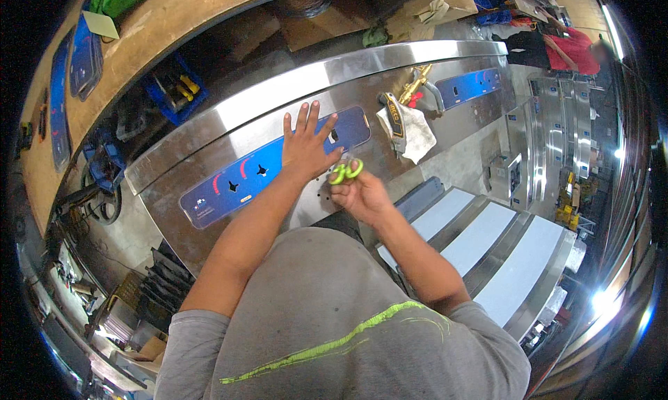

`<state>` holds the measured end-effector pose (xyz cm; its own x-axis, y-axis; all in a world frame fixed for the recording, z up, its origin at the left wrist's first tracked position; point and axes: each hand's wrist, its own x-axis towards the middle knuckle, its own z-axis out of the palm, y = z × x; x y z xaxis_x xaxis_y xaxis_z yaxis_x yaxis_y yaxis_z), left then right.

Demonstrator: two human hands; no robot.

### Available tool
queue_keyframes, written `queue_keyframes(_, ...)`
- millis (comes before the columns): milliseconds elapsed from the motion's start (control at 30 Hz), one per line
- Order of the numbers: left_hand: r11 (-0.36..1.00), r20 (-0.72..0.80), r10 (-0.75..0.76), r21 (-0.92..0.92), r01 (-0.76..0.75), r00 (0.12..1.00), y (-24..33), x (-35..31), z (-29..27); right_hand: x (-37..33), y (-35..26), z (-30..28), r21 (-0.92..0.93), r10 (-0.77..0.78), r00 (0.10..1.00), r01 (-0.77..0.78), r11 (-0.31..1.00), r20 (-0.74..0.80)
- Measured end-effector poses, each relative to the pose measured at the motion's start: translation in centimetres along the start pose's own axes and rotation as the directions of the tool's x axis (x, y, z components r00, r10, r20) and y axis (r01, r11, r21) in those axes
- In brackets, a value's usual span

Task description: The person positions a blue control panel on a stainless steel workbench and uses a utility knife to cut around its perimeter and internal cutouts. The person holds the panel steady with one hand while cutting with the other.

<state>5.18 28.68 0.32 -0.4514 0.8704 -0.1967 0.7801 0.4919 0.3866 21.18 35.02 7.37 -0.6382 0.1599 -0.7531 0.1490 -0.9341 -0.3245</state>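
Observation:
A long blue panel [268, 158] with cut-out holes and red curved marks lies on a steel unit's flat face. My left hand [305, 144] rests on the panel's right half, fingers spread and palm down. Just off its near edge, my right hand [365, 197] is closed round scissors with bright green handles [346, 171]; their blades cannot be made out. Small dark holes show in the steel by the right hand. Farther right, a yellow-and-black tool [394, 118] lies on a white cloth [417, 137].
Beyond the cloth are a brass fitting [416, 83] with red parts and a second blue panel [470, 88]. A bright raised steel edge [278, 94] runs along the far side. A blue bin [175, 92] holds yellow-handled tools. A person in red [574, 51] is at the far right.

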Motion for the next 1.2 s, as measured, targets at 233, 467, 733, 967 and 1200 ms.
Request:
queue_keyframes(233, 0.998, -0.043, 0.03, 0.049, -0.028, 0.999, -0.6, 0.5, 1.8, 4.7, 4.1, 0.5, 0.183, -0.078, 0.995, 0.066, 0.981, 0.064)
queue_keyframes(467, 0.996, -0.02, 0.034, 0.08, -0.033, 0.999, -0.8, 0.5, 2.2, 5.6, 5.0, -0.2, 0.208, -0.133, 0.99, 0.122, 0.97, 0.04)
queue_keyframes(733, 0.998, -0.016, 0.034, 0.061, -0.033, 0.999, -0.7, 0.4, 1.6, 5.8, 4.6, 0.6, 0.215, -0.142, 0.988, 0.125, 0.969, 0.065)
queue_keyframes(967, 0.994, -0.038, 0.049, 0.095, -0.046, 0.998, -1.0, 0.6, 2.5, 5.9, 4.8, 1.4, 0.281, -0.227, 0.974, 0.211, 0.936, 0.025)
queue_keyframes(1200, 0.997, -0.074, 0.064, 0.045, -0.061, 0.995, -1.2, 0.6, 3.0, 6.1, 5.1, 1.5, 0.236, -0.205, 0.978, 0.205, 0.95, -0.024)
